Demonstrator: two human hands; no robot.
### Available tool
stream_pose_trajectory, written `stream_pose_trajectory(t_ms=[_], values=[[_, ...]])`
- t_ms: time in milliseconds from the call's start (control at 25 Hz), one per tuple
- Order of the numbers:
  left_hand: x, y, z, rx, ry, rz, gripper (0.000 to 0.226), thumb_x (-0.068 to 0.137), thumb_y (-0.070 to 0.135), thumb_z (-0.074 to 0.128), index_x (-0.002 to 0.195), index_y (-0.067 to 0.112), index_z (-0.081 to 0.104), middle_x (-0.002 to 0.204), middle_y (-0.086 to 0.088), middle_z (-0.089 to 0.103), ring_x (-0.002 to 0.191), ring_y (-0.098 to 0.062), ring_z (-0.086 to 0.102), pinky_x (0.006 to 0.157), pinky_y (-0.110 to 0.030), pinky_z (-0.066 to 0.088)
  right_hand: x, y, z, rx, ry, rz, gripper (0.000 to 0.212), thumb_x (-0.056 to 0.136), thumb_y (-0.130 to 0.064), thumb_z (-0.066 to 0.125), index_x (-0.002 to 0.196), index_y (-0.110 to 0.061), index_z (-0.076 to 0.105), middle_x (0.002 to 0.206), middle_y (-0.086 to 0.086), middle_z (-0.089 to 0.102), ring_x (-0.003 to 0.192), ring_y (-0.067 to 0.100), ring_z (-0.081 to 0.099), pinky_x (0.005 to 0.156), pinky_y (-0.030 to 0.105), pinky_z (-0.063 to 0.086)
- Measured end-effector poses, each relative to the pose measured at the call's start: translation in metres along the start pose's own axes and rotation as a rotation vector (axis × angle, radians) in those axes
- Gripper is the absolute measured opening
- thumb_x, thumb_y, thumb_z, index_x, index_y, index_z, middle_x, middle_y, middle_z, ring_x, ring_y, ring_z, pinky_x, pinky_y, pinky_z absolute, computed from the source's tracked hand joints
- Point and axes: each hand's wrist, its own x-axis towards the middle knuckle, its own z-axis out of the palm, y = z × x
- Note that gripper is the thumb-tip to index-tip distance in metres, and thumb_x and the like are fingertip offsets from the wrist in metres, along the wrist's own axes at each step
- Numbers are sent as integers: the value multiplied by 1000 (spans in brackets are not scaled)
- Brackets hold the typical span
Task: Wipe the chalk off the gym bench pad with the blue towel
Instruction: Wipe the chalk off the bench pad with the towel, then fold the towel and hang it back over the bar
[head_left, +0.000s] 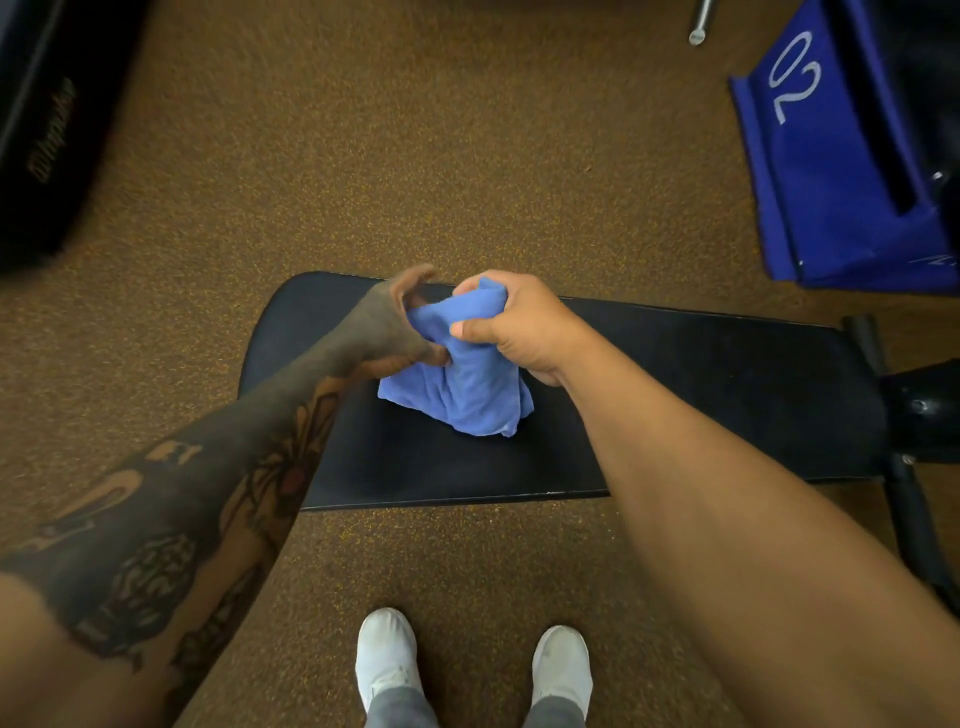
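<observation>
Both hands are bunching the blue towel (467, 384) over the black gym bench pad (675, 395). The right hand (511, 325) is clenched around the towel's upper folds, thumb pressed across the cloth. The left hand (387, 325) pinches the left side of the bundle between thumb and palm, while its far fingers curl loosely and hold nothing that can be seen. The towel's lower folds hang down and rest on the pad, near the pad's rounded left end.

The main risk, as I judge it, is a poor wad: gathered this high, only a small hanging corner meets the pad, so a stroke would skim instead of lifting chalk. If the loose folds trail, they could drag off the near edge onto the speckled brown floor (415, 156) and pick up grit. Chalk is hard to make out on the pad here; a faint greyish haze shows toward the right, so patches could be missed.

As for containers, a blue fabric bin marked "02" (831, 171) sits at the far right. Its opening looks dark, and I cannot tell what is inside.
</observation>
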Motion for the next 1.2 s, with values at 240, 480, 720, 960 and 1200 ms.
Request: stream_pose_trajectory(t_ms=[240,480,720,960,1200], values=[[-9,30,-17,98,-26,1,20,73,17,79,84,5,67,73,-6,62,62,-11,55,55,-26,45,-12,-27,-17,-268,77,-81,28,84,-14,70,73,-15,44,66,-3,39,62,12,36,54,25,33],[-16,97,-38,53,-64,128,22,69,23,85,82,15,69,71,4,69,59,-1,61,54,-18,47,-53,-76,-61,-211,324,-123,31,83,-17,70,72,-15,41,66,-2,39,60,10,36,52,21,34],[-37,216,-44,17,-202,278,27,59,24,82,76,11,66,72,-7,65,67,-15,56,64,-35,46,-156,-148,-130,-175,524,-129,17,86,-8,64,76,-6,50,69,0,47,62,8,43,53,14,37],[-60,349,-1,-22,-343,512,23,67,9,83,83,9,68,78,-6,73,70,-12,64,65,-29,54,-269,-188,-193,-156,833,-129,22,82,-8,66,68,-14,50,63,-8,46,59,6,42,55,17,39],[-92,457,99,201,-426,779,14,76,0,75,86,4,66,75,-5,69,59,0,62,55,-17,53,-373,-169,-253,-160,1139,15,14,84,-14,64,75,-10,53,65,2,52,62,17,48,58,35,47]])
